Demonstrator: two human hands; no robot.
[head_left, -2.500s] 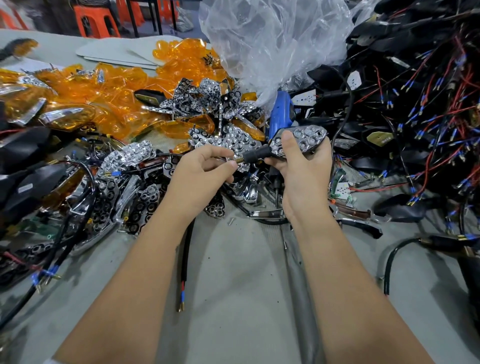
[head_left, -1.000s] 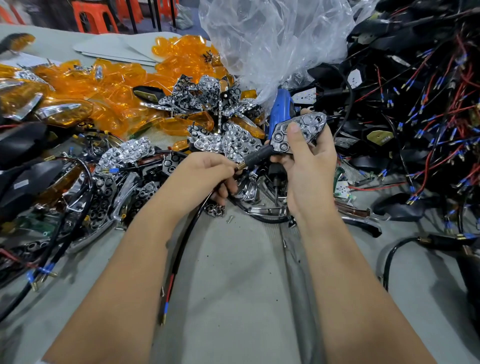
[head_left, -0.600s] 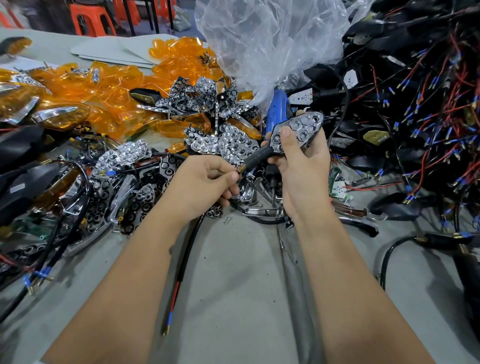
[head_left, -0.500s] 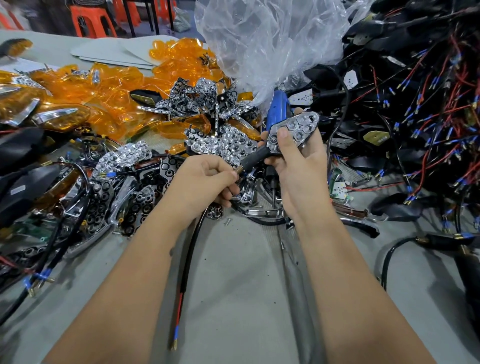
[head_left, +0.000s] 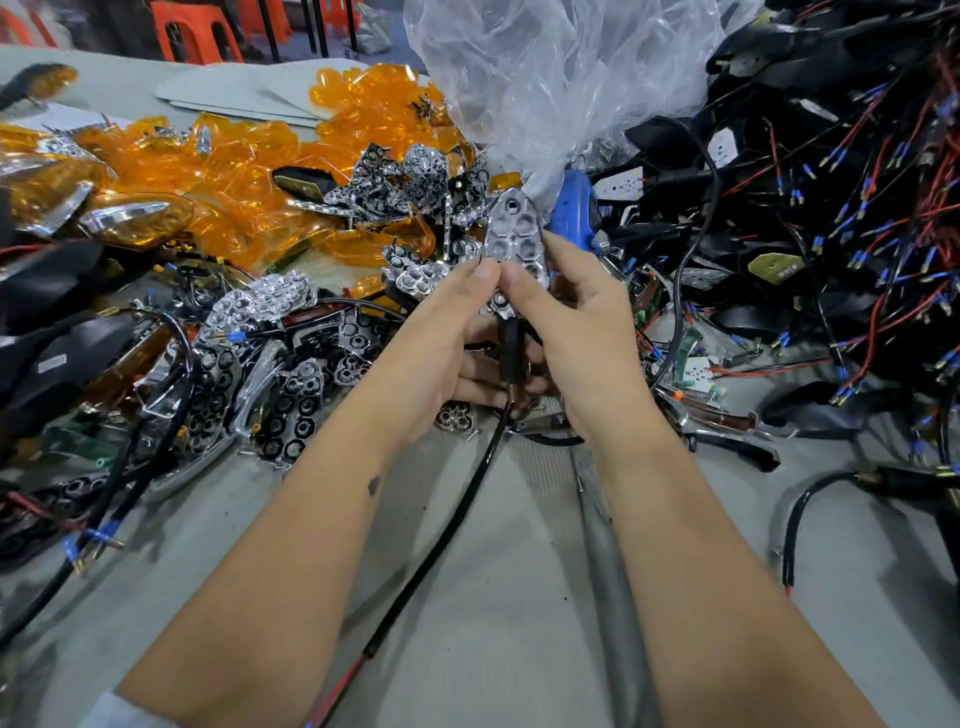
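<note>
A chrome reflector plate (head_left: 511, 228) with hexagonal cells stands upright between my hands at the middle of the view. My right hand (head_left: 576, 332) holds it from the right, thumb on its front. My left hand (head_left: 447, 343) pinches it from the left, thumb tip beside the right thumb. A black stem (head_left: 511, 345) hangs from the plate's lower end between my palms. From it a black cable (head_left: 441, 540) runs down over the grey table (head_left: 519, 623) towards me.
Orange lenses (head_left: 234, 171) pile up at the back left, loose chrome reflectors (head_left: 291, 384) lie left of my hands. A clear plastic bag (head_left: 545, 78) rises behind them, with a blue tool (head_left: 571, 213) beneath it. Black housings with red and blue wires (head_left: 831, 208) fill the right.
The reflector plate has turned from lying sideways to standing upright. My left hand has moved up from the stem's end to pinch the plate. The cable now hangs straight down.
</note>
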